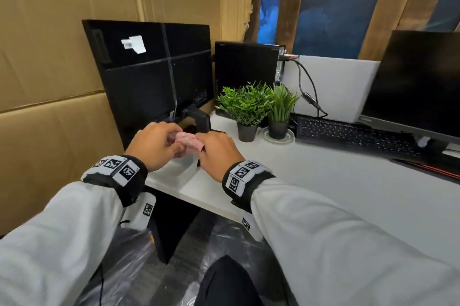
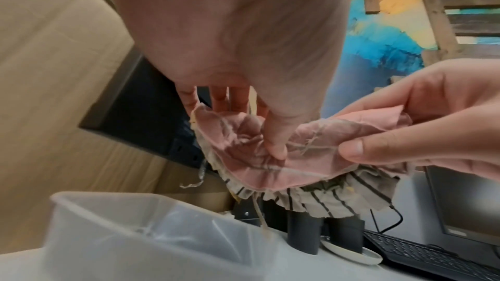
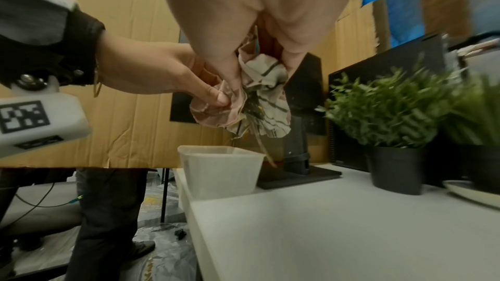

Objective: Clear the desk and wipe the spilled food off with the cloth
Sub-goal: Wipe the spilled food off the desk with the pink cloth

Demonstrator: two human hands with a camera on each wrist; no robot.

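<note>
Both hands hold a crumpled cloth, pink on one side and pale with dark stripes on the other, above the left end of the white desk. My left hand pinches the pink part with thumb and fingers. My right hand grips the other end. A translucent plastic container stands on the desk corner right below the cloth. A pale strand dangles from the cloth toward the container's rim.
Behind the hands stands a black monitor, seen from the back, with a small black computer beside it. Two potted plants, a keyboard and a second monitor line the desk's rear. Cardboard walls the left side.
</note>
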